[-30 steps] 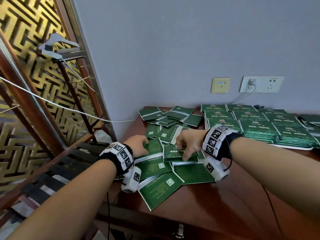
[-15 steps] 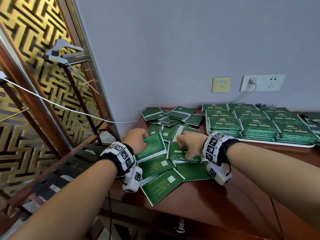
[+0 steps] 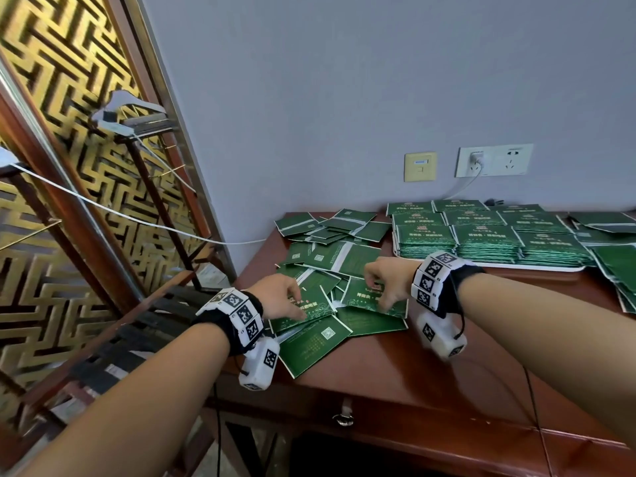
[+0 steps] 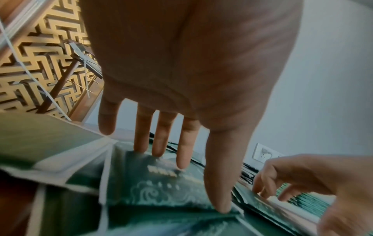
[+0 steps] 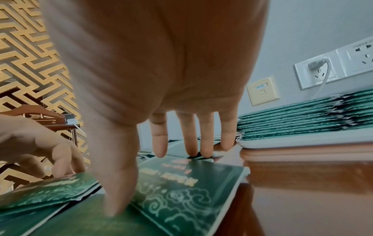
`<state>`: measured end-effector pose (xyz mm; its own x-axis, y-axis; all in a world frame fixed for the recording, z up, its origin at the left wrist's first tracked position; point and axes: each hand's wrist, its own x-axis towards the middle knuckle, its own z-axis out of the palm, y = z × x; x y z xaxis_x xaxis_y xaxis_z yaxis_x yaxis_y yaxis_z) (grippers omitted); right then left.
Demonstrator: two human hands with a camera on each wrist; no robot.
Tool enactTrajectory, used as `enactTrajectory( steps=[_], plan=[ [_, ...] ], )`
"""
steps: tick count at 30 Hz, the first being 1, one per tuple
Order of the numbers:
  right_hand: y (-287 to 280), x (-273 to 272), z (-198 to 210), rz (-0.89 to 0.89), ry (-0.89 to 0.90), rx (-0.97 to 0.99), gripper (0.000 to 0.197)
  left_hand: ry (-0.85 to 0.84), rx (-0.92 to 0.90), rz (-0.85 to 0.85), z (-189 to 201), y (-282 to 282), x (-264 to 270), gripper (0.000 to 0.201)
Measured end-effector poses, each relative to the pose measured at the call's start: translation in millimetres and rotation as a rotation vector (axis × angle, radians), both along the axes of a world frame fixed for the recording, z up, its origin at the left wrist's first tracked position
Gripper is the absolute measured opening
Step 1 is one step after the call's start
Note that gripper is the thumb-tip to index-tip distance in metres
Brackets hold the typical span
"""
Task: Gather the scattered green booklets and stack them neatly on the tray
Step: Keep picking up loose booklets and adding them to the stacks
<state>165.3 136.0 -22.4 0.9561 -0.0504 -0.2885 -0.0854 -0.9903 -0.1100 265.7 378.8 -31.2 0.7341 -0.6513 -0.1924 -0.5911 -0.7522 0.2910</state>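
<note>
Many green booklets (image 3: pixel 330 225) lie scattered on the left part of a brown table (image 3: pixel 430 366). My left hand (image 3: pixel 299 302) (image 4: pixel 191 183) has straight fingers on the cover of one booklet (image 3: pixel 320 306) (image 4: pixel 157 188), its thumb at the near corner. My right hand (image 3: pixel 378 294) (image 5: pixel 153 183) rests on a neighbouring booklet (image 3: pixel 359 297) (image 5: pixel 181 183), with fingertips at its far edge and the thumb at its left edge. Both booklets lie cover up. A white tray (image 3: pixel 537 269) (image 5: pixel 302 140) to the right carries neat booklet stacks (image 3: pixel 485 239).
More loose booklets (image 3: pixel 616 266) lie right of the tray, and one (image 3: pixel 316 342) lies near the front edge. Left of the table stand a dark wooden rack (image 3: pixel 144 325) and a gold lattice screen (image 3: pixel 69 132). A white cable (image 3: pixel 137 215) crosses there. Wall sockets (image 3: pixel 492 160) are behind.
The booklet my left hand held tilted up half a second ago now lies flat under its fingers. My right hand has shifted slightly on its booklet.
</note>
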Motion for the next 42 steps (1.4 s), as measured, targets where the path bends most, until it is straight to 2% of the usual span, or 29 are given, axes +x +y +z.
enactTrajectory(
  steps=[3,6,14,25,32,38,42],
  plan=[
    [1,-6,-3,-0.002,-0.01,0.017,0.059,-0.03,0.05,0.016,-9,-2,-6,0.049],
    [4,-6,-8,-0.011,-0.001,0.012,0.061,-0.097,0.066,0.026,-16,-4,-8,0.053],
    [11,-7,-12,-0.023,0.0,-0.04,0.063,-0.181,0.1,0.038,-17,-8,-16,0.051],
    [4,-7,-12,-0.013,-0.082,-0.019,0.049,-0.14,0.054,0.049,14,-27,-16,0.039],
    [-42,-17,6,-0.045,-0.18,0.098,0.047,-0.102,-0.056,-0.007,43,-85,-15,0.038],
    [-120,-47,35,-0.133,-0.243,0.091,0.066,-0.094,-0.142,-0.069,67,-175,-20,0.039],
    [-180,-74,51,-0.235,-0.29,0.071,0.064,-0.122,-0.165,-0.113,75,-241,-24,0.04]
  ],
)
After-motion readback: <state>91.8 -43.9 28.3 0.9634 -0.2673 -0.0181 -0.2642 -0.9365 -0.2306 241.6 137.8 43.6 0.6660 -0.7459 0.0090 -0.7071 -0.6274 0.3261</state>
